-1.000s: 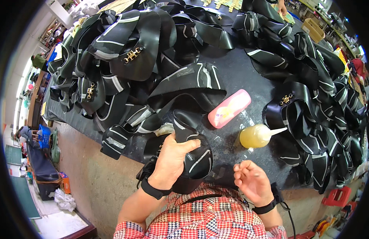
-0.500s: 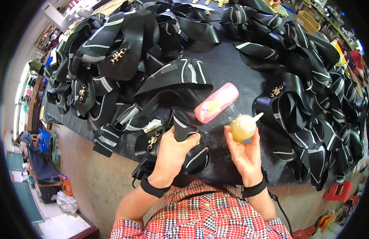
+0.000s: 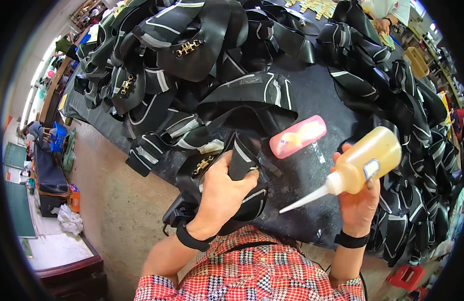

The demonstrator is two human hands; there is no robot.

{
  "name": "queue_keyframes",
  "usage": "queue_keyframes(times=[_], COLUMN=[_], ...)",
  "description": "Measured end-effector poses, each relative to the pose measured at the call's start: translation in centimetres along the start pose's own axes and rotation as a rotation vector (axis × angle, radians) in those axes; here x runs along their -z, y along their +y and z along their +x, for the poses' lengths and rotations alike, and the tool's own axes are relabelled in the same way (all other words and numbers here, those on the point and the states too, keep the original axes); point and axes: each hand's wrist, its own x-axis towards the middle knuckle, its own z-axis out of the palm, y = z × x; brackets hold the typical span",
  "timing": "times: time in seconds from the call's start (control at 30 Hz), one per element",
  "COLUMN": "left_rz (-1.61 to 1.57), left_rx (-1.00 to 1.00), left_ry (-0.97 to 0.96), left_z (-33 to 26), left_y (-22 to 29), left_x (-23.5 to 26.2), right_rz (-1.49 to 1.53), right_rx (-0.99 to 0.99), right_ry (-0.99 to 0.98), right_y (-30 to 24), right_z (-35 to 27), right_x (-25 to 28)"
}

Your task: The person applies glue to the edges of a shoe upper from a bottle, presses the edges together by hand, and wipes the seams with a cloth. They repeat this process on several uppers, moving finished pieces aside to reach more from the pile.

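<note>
My left hand [image 3: 223, 193] is closed on a black leather piece [image 3: 243, 153] marked with a pale strip, its folded end standing up between thumb and fingers. A gold metal clasp [image 3: 203, 164] shows on leather just left of that hand. In my right hand [image 3: 359, 205] is a yellowish squeeze bottle [image 3: 370, 158], tilted so its long white nozzle [image 3: 304, 199] points down and left, toward the held leather but apart from it. The fingers wrap the bottle from below. Between and beyond both hands lies a pink bottle [image 3: 298, 136] on its side on the black table [image 3: 312, 95].
Heaps of black leather pieces with pale strips cover the table's left [image 3: 212, 30] and right [image 3: 417, 165] sides. Another person's hand [image 3: 382, 25] is at the far right. A red plastic stool [image 3: 406, 277] stands on the floor at lower right.
My right hand has moved right and tipped the squeeze bottle from nozzle up to nozzle down and left. The left hand keeps its grip on the leather. The whole view has shifted.
</note>
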Motion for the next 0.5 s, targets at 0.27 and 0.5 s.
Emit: queue_keyframes(times=[0.27, 0.5], left_rz=[0.213, 0.116], left_rx=[-0.156, -0.085], left_ry=[0.005, -0.05], left_z=[-0.9, -0.8], left_y=[1.6, 1.4], left_x=[-0.7, -1.3], right_rz=[-0.193, -0.143], right_rx=[0.187, 0.148], right_ry=[0.074, 0.152], right_y=[-0.1, 0.6], right_z=[0.6, 0.3], right_x=[0.4, 0.7])
